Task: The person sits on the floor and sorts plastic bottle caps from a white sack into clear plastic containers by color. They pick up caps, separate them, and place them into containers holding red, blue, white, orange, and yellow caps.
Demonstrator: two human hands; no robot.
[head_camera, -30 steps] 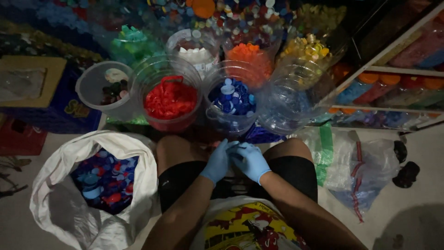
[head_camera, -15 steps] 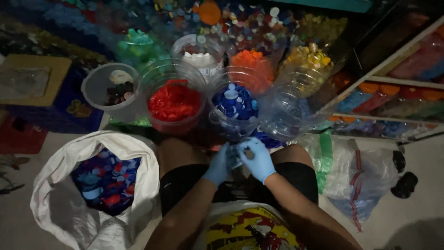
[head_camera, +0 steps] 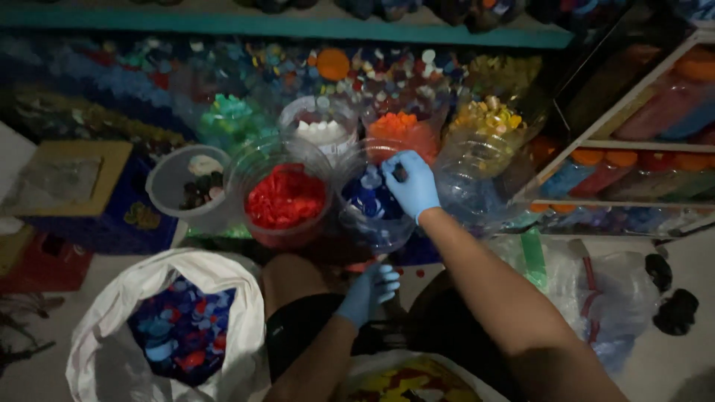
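- The floor (head_camera: 45,350) is dim and crowded, with a mosaic of caps (head_camera: 112,89) laid out behind and a shelf (head_camera: 633,149) of coloured bottles at right.
- Seven clear tubs stand ahead of the knees: green (head_camera: 232,117), white (head_camera: 322,131), orange (head_camera: 402,126) and yellow (head_camera: 488,123) behind, then a grey one of dark bits (head_camera: 186,182), the red tub (head_camera: 287,199) and the blue tub (head_camera: 370,201) in front.
- One white sack (head_camera: 104,335) at left holds mixed blue and red caps.
- Two hands, both in blue gloves.
- The right hand (head_camera: 410,182) hovers over the blue tub's rim, fingers pinched round a small dark cap (head_camera: 399,173).
- The left hand (head_camera: 372,286) rests low between the knees, fingers loosely curled; I cannot tell whether it holds anything.
- The blue tub is round, see-through, part filled with dark blue caps.
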